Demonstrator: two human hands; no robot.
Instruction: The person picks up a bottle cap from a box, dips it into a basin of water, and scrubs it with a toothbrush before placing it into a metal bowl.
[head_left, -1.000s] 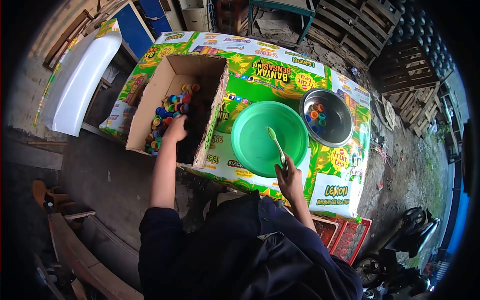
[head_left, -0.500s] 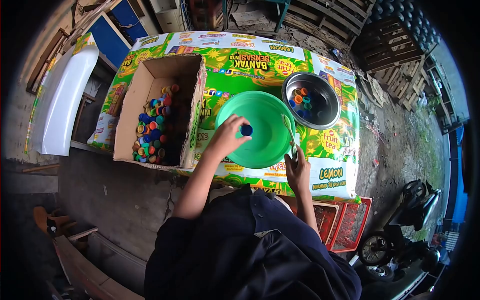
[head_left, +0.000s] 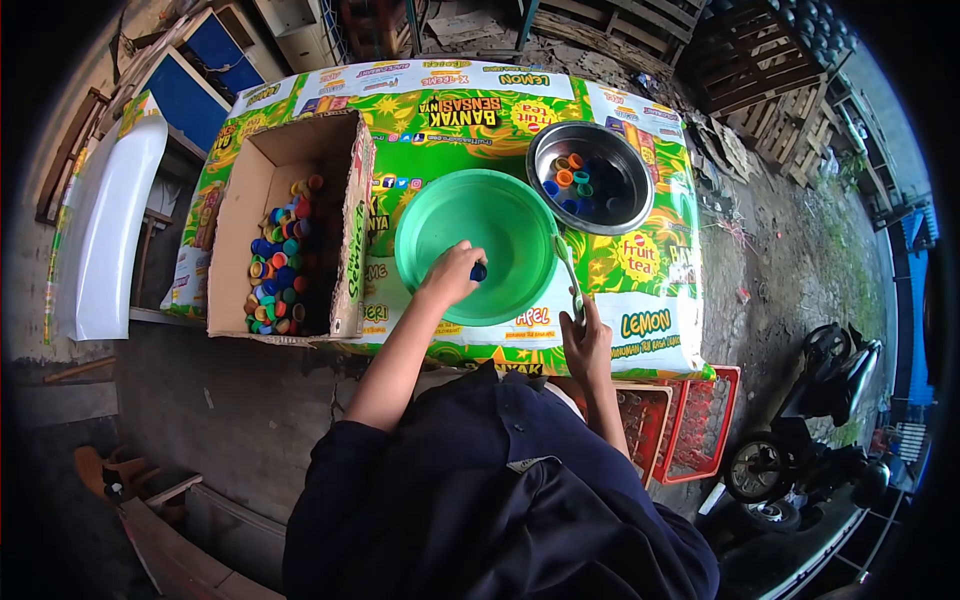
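My left hand (head_left: pixel 453 274) is closed on a dark blue bottle cap (head_left: pixel 479 271), held low inside the green basin (head_left: pixel 413 215). Its fingertips partly cover the cap. My right hand (head_left: pixel 587 345), at the basin's lower right rim, grips a slim pale-green and white stick that looks like a toothbrush (head_left: pixel 567 262). The stick's far end points up along the outside of the rim. To the left, a cardboard box (head_left: pixel 233 240) contains many coloured bottle caps (head_left: pixel 285 260). Behind the basin on the right, a metal bowl (head_left: pixel 640 190) holds several orange, blue and green caps (head_left: pixel 566 178).
A table with a printed green and white cover (head_left: pixel 440 135) bears the basin, box and bowl. Red crates (head_left: pixel 705 430) stand below its right front edge. A motorcycle (head_left: pixel 790 440) is parked at the right, and wooden pallets (head_left: pixel 765 80) lie at the back.
My left hand has turned and gone lower into the basin with the blue cap. The right hand's stick is a little farther from the basin's inside. The view has shifted slightly.
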